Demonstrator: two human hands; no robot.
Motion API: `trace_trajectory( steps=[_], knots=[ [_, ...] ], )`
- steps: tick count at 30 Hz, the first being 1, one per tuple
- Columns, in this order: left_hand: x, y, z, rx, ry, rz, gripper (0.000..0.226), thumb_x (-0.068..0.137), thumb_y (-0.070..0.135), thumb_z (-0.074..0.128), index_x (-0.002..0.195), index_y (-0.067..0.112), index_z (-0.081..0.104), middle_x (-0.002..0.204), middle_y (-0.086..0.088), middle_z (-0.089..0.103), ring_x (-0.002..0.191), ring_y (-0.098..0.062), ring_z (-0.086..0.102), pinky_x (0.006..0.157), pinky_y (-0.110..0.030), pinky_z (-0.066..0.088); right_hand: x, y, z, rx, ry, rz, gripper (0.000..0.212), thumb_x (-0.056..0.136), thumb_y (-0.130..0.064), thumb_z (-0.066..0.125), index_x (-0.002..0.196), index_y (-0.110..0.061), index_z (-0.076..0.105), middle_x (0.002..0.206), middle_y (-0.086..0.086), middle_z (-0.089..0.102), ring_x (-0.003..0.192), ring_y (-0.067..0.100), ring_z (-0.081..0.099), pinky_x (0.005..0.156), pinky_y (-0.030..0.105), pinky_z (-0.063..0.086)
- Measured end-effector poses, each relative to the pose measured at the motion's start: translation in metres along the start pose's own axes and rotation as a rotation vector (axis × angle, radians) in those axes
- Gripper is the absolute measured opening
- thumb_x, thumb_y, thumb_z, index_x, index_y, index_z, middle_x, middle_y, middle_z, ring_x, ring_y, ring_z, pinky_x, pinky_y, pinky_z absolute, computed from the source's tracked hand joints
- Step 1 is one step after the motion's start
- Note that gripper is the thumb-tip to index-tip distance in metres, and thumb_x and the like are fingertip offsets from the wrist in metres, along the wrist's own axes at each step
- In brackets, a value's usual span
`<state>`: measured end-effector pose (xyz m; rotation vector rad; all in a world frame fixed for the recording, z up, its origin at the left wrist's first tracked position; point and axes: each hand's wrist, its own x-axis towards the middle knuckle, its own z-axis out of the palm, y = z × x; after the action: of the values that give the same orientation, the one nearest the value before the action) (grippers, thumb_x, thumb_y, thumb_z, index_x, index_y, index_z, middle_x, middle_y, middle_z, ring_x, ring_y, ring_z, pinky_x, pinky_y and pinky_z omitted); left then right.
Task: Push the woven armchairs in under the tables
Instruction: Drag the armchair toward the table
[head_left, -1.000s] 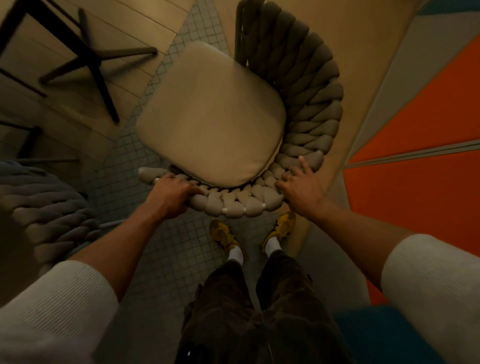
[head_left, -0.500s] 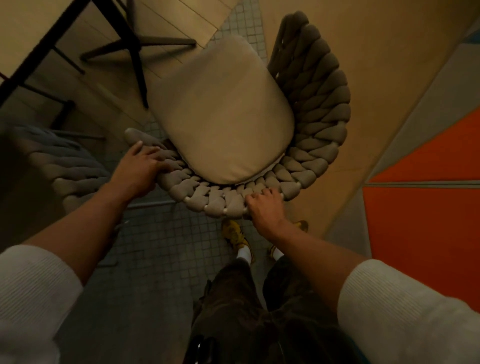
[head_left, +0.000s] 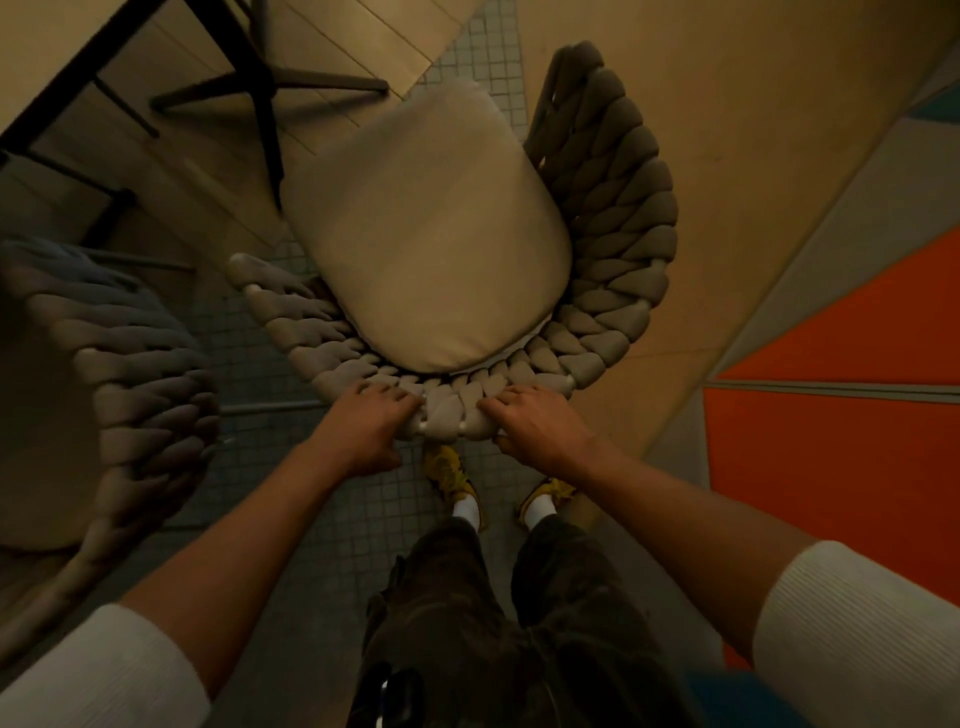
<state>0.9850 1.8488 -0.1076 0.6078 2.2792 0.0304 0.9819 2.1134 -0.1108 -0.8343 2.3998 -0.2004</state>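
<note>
- Nearest the camera, the person's legs and yellow shoes (head_left: 449, 470) stand on the small-tiled floor (head_left: 249, 499), right behind the chair.
- Just ahead of the shoes, the left hand (head_left: 371, 423) and the right hand (head_left: 535, 421) both grip the near rim of the woven armchair (head_left: 623, 260). The fingers are curled over the thick rope weave and the thumbs sit on the near side.
- Half a second ago the left hand was out on the chair's left arm and the right hand was alone at the middle of the back. Now the two sit close together on the centre of the backrest, with only a few loops of weave between them.
- Beyond the hands, the beige seat cushion (head_left: 431, 234) fills the chair, whose open front points up and slightly left. It has swung round to face more squarely toward the table.
- Off to the left, a second woven armchair (head_left: 140, 374) stands near the first, apart from it.
- Farthest off, the dark table base (head_left: 260, 88) spreads its feet on the wooden floor, just beside the cushion's far edge. The table top (head_left: 62, 47) crosses the upper left corner.
- The regrip looks like the end of steering and the start of a straight push. The seat is not yet under the top, so most of the travel remains, and the base's feet could catch the chair's front.
</note>
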Motion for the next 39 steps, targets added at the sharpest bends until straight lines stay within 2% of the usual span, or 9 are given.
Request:
trace_trajectory(
  steps=[4, 7, 10, 16, 22, 28, 30, 34, 39],
  knots=[
    [0.019, 0.038, 0.002, -0.104, 0.044, 0.006, 0.084, 0.080, 0.055, 0.070, 0.153, 0.030, 0.037, 0.144, -0.002, 0.054, 0.128, -0.025, 0.052, 0.104, -0.041, 0.041, -0.014, 0.016, -0.013, -0.021, 0.072, -0.073, 0.032, 0.094, -0.027, 0.058, 0.126, -0.022, 0.061, 0.120, 0.003, 0.068, 0.104, 0.026, 0.063, 0.084, 0.038, 0.046],
    [0.034, 0.059, -0.001, -0.197, 0.053, -0.030, 0.082, 0.082, 0.058, 0.068, 0.153, 0.028, 0.039, 0.146, -0.003, 0.055, 0.127, -0.027, 0.054, 0.101, -0.040, 0.046, -0.028, 0.038, -0.028, -0.011, 0.177, -0.081, 0.030, 0.093, -0.029, 0.063, 0.122, -0.023, 0.065, 0.109, 0.001, 0.071, 0.092, 0.024, 0.065, 0.073, 0.033, 0.042],
    [0.046, 0.073, -0.001, -0.267, 0.023, -0.052, 0.080, 0.080, 0.057, 0.071, 0.150, 0.029, 0.044, 0.144, -0.002, 0.057, 0.121, -0.027, 0.057, 0.095, -0.038, 0.050, -0.038, 0.073, -0.046, 0.017, 0.261, -0.033, 0.029, 0.097, -0.032, 0.059, 0.124, -0.024, 0.063, 0.108, 0.000, 0.070, 0.090, 0.022, 0.063, 0.077, 0.037, 0.049],
    [0.063, 0.076, 0.006, -0.168, -0.013, -0.116, 0.080, 0.070, 0.052, 0.067, 0.146, 0.038, 0.045, 0.140, 0.006, 0.060, 0.108, -0.023, 0.063, 0.082, -0.036, 0.056, -0.039, 0.161, -0.076, 0.045, 0.447, 0.241, 0.029, 0.094, -0.035, 0.061, 0.121, -0.025, 0.064, 0.119, 0.000, 0.065, 0.106, 0.024, 0.058, 0.085, 0.043, 0.051],
    [0.064, 0.078, 0.004, -0.086, -0.001, -0.101, 0.080, 0.073, 0.058, 0.057, 0.149, 0.038, 0.043, 0.148, 0.009, 0.054, 0.113, -0.021, 0.062, 0.085, -0.036, 0.053, -0.017, 0.214, -0.093, 0.218, 0.642, 0.477, 0.052, 0.090, -0.046, 0.063, 0.133, -0.019, 0.052, 0.133, 0.006, 0.054, 0.118, 0.027, 0.051, 0.095, 0.041, 0.048],
    [0.068, 0.076, 0.005, -0.065, 0.005, -0.072, 0.083, 0.072, 0.064, 0.052, 0.150, 0.038, 0.042, 0.151, 0.011, 0.051, 0.118, -0.019, 0.061, 0.091, -0.036, 0.051, 0.015, 0.231, -0.086, 0.567, 0.663, 0.775, 0.075, 0.092, -0.062, 0.057, 0.146, -0.011, 0.042, 0.145, 0.007, 0.049, 0.133, 0.024, 0.048, 0.105, 0.037, 0.043],
    [0.068, 0.074, 0.007, -0.058, 0.003, -0.072, 0.083, 0.072, 0.066, 0.051, 0.150, 0.038, 0.042, 0.152, 0.010, 0.050, 0.121, -0.018, 0.061, 0.093, -0.036, 0.051, 0.024, 0.232, -0.083, 0.660, 0.658, 0.847, 0.075, 0.093, -0.063, 0.055, 0.146, -0.011, 0.041, 0.145, 0.008, 0.050, 0.131, 0.026, 0.050, 0.105, 0.041, 0.045],
    [0.069, 0.074, 0.008, -0.092, 0.002, -0.084, 0.089, 0.066, 0.068, 0.037, 0.150, 0.038, 0.042, 0.152, 0.009, 0.051, 0.124, -0.019, 0.060, 0.093, -0.040, 0.053, 0.038, 0.226, -0.072, 0.804, 0.645, 0.944, 0.070, 0.094, -0.069, 0.045, 0.141, -0.017, 0.044, 0.136, 0.010, 0.058, 0.122, 0.030, 0.057, 0.097, 0.043, 0.050],
    [0.067, 0.071, 0.008, -0.101, 0.015, -0.068, 0.083, 0.071, 0.069, 0.049, 0.147, 0.036, 0.045, 0.148, 0.006, 0.055, 0.118, -0.020, 0.063, 0.088, -0.041, 0.054, 0.059, 0.197, -0.062, 0.887, 0.701, 1.053, 0.060, 0.100, -0.063, 0.044, 0.138, -0.017, 0.041, 0.129, 0.014, 0.062, 0.116, 0.036, 0.059, 0.088, 0.042, 0.049]
  ],
)
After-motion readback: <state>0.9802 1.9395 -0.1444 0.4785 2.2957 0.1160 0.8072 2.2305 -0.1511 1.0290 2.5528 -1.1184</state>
